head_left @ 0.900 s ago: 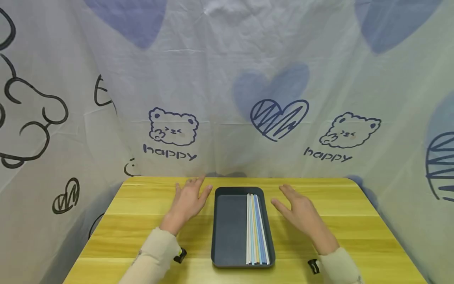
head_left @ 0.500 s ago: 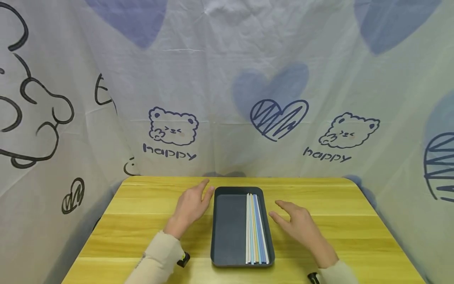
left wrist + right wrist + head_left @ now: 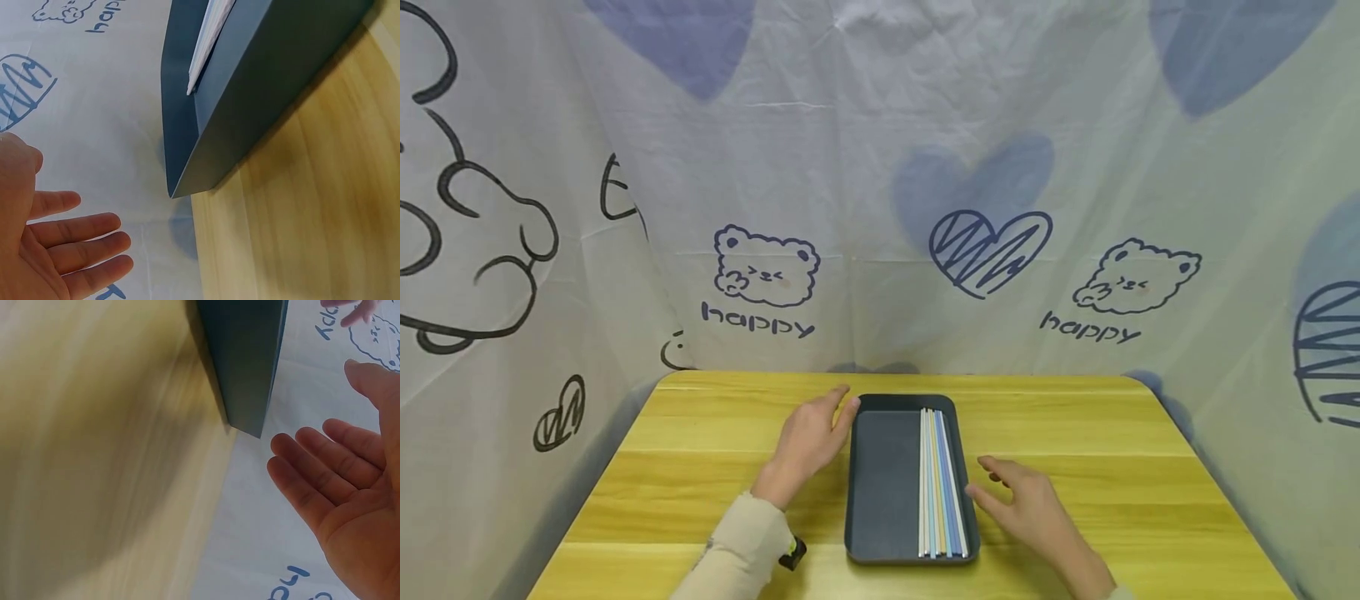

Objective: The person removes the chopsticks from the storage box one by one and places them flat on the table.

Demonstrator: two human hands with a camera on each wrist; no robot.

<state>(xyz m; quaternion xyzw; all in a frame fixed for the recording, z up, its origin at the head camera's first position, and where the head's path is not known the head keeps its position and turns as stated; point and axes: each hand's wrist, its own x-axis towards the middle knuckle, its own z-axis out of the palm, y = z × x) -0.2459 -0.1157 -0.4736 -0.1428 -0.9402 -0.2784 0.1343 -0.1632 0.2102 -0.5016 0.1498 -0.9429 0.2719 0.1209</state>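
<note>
A dark grey rectangular tray (image 3: 883, 550) lies on the table, its long side pointing away from me. Several thin straight sticks (image 3: 942, 492), white, pale blue, yellow and blue, lie lengthwise along its right side; they look like straws. My left hand (image 3: 808, 437) is beside the tray's far left corner, thumb close to the rim, and holds nothing. In the left wrist view the fingers (image 3: 81, 250) are extended. To the right of the tray hovers my right hand (image 3: 1026, 508), its thumb near the right rim. The right wrist view shows its fingers (image 3: 325, 465) loosely extended, holding nothing.
The yellow wooden table (image 3: 700, 467) has rounded far corners. Behind it hangs a pale printed curtain (image 3: 865, 317) with hearts and bears, which also runs along the left and right sides. A black wrist strap part (image 3: 793, 553) shows below my left sleeve.
My right hand has moved nearer to me and slightly left, toward the tray's right side. My left hand has shifted a little right, closer to the far left corner. Tray and sticks stay put.
</note>
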